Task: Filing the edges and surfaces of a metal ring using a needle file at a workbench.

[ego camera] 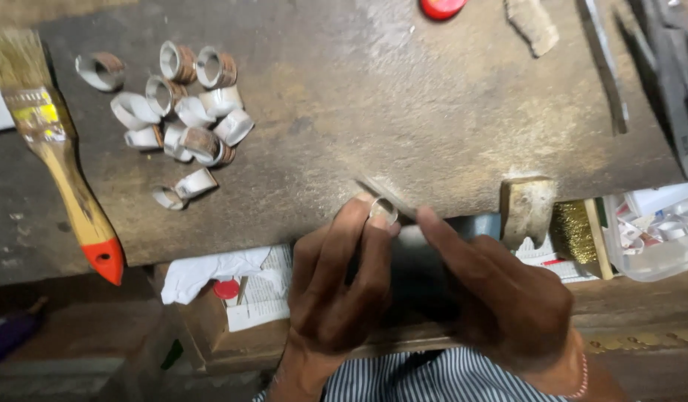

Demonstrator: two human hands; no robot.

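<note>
Keep the small silver ring (383, 211) pinched firm in the left hand (336, 290) fingertips at the near bench (403, 112) edge, and stroke evenly what seems a thin file (385, 196), gripped by the right hand (500, 298).

Worn dark workbench (403, 97) carries paintbrush (57, 160), heap of metal rings (182, 112), red cap (441, 7)

Silver ring (383, 211), white and brown bands (182, 112), red-tipped wooden brush (61, 160), blue-white striped shirt (426, 378), gold wire brush (575, 231)
</note>
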